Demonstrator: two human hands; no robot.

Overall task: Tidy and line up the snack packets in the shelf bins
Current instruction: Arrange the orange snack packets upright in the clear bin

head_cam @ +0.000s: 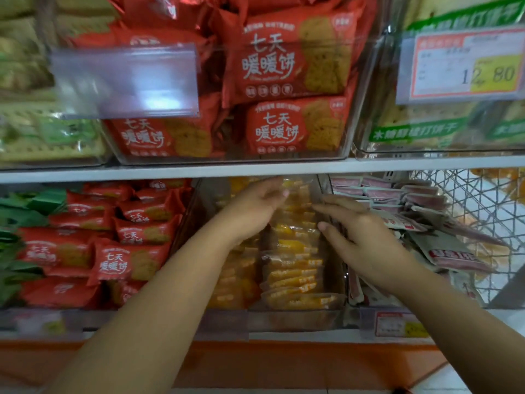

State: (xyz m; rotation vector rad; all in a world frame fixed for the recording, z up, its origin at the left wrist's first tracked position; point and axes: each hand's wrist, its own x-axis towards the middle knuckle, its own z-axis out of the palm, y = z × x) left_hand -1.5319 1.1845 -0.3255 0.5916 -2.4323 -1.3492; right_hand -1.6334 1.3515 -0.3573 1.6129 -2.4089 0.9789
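Reaching into the clear middle bin (295, 318) on the lower shelf, both hands meet over the yellow packets (292, 268). These form a row running near to far, each packet's long axis lying left to right. The right hand (366, 237) rests against the row's right side, fingers straight, grip open. The left hand (255, 206) is blurred, so I cannot tell its grip. The row's far end is hidden behind the hands.
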